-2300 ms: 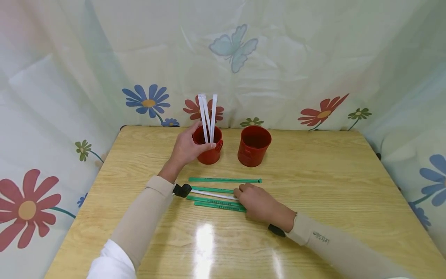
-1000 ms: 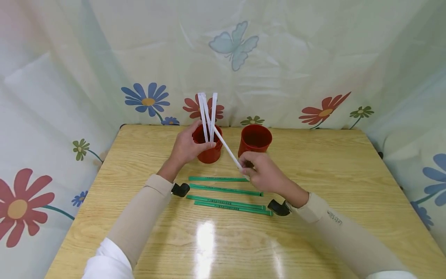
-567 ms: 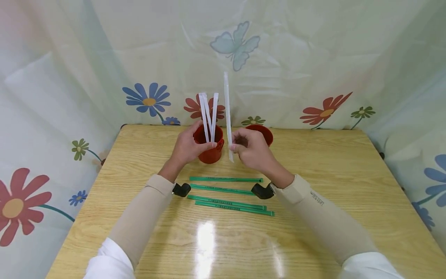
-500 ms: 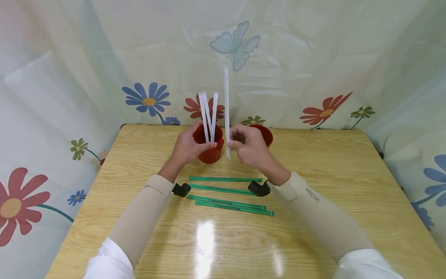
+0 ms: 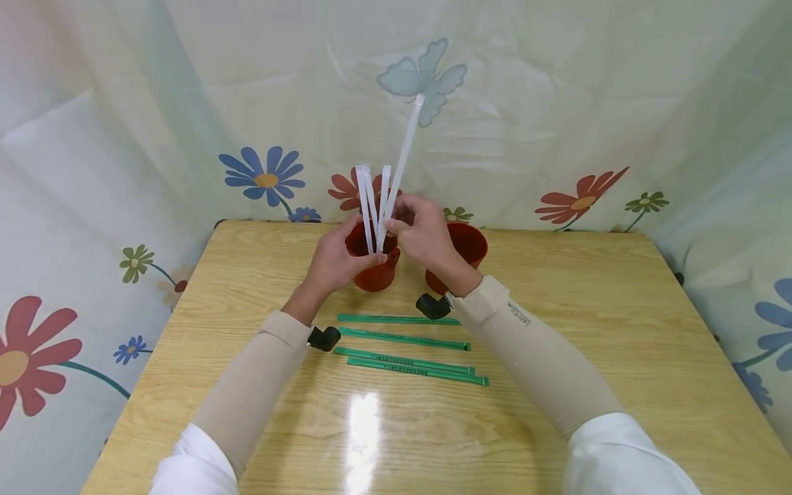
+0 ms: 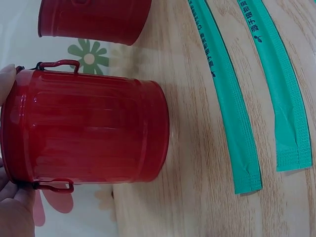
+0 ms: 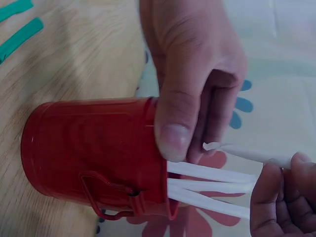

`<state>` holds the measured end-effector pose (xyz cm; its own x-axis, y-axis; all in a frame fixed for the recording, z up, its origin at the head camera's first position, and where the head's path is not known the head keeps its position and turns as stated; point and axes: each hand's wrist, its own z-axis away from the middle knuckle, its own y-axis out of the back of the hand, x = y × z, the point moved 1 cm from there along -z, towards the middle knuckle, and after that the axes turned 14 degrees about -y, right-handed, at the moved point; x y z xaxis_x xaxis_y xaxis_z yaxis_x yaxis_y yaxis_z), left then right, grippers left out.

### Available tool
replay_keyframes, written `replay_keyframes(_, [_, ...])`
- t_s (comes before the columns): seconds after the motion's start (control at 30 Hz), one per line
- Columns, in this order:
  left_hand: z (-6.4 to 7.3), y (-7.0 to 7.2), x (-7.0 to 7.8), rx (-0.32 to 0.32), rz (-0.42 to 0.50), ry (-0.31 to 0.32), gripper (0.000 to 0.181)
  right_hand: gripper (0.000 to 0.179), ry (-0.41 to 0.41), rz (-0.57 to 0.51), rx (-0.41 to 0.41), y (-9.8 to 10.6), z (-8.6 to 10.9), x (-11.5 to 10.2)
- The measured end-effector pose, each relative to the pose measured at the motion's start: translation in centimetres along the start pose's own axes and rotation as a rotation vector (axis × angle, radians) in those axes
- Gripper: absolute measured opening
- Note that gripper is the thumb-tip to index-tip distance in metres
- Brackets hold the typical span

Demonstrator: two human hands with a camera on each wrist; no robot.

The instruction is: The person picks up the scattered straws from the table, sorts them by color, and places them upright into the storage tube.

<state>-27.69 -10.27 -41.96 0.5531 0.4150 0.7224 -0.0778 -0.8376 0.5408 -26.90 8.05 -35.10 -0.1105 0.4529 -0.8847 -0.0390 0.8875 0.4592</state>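
Note:
My left hand grips the rim of a small red metal bucket, thumb on the near side and fingers at the far side. The bucket stands upright on the table. Several white paper-wrapped straws lean in it, their upper ends sticking out. Over its mouth my right hand pinches another white wrapped straw, which tilts up to the right. In the right wrist view the held straw's lower tip is just above the rim, close to the left thumb.
A second red bucket stands to the right, partly behind my right hand and wrist. Several green wrapped straws lie crosswise on the wooden table in front of the buckets. A flowered curtain hangs right behind the table.
My right hand has picked the white straw up from among the green ones, turned it upright and brought it left over the left bucket. My left hand has kept its hold on the rim.

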Motion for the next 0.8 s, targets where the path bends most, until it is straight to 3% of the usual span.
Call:
replay_keyframes(0.5, [0.0, -0.2, -0.2, 0.004, -0.021, 0.008, 0.073, 0.011, -0.05, 0.13, -0.009, -1.4, -1.3, 1.4])
replay_keyframes(0.8, [0.0, -0.2, -0.1, -0.001, -0.009, 0.006, 0.073, 0.023, -0.133, 0.187, -0.015, 0.0, -0.7, 1.7])
